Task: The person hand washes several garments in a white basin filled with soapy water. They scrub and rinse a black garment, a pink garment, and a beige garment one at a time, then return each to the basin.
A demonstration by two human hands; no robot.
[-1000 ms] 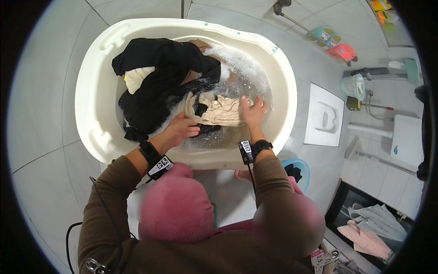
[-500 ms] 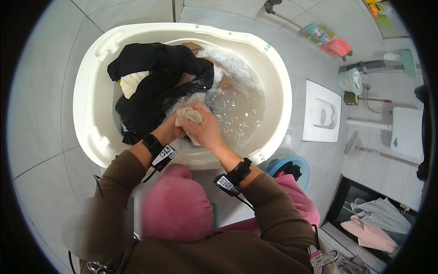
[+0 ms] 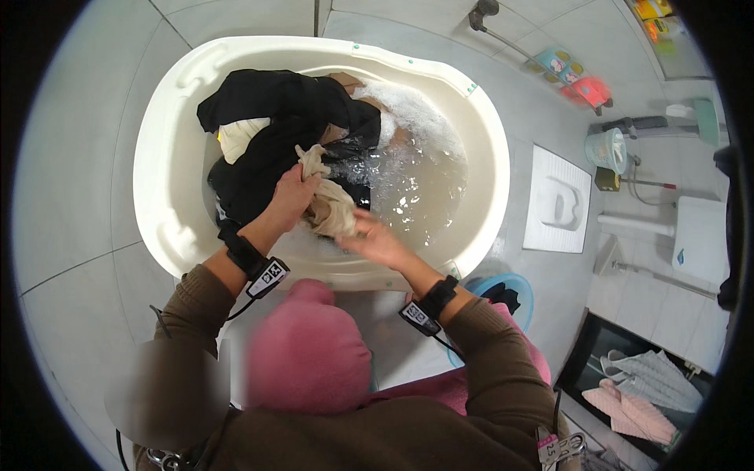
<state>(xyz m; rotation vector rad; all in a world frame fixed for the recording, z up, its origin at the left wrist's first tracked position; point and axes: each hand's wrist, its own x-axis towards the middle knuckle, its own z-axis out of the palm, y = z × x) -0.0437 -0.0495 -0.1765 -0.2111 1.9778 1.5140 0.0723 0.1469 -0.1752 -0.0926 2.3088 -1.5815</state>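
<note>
A wet cream cloth hangs bunched over the tub's water, its top end sticking up above my left hand. That hand is closed round the upper part of the cloth. Beside the cloth's lower end is my right hand, slightly blurred, its fingers stretched out and apart at the edge of the fabric. Black garments lie heaped in the left half of the white tub, with a cream patch of fabric among them. Cloudy water with suds fills the right half.
A blue basin with dark clothes stands on the floor beyond my right forearm. Farther right are a squat toilet and a small pale-blue bucket. My pink-clad knee is close against the tub's near side.
Both hands were together on the balled cloth. Now they have parted: the left has moved up and left, the right away to the right, and the cloth has loosened between them.
</note>
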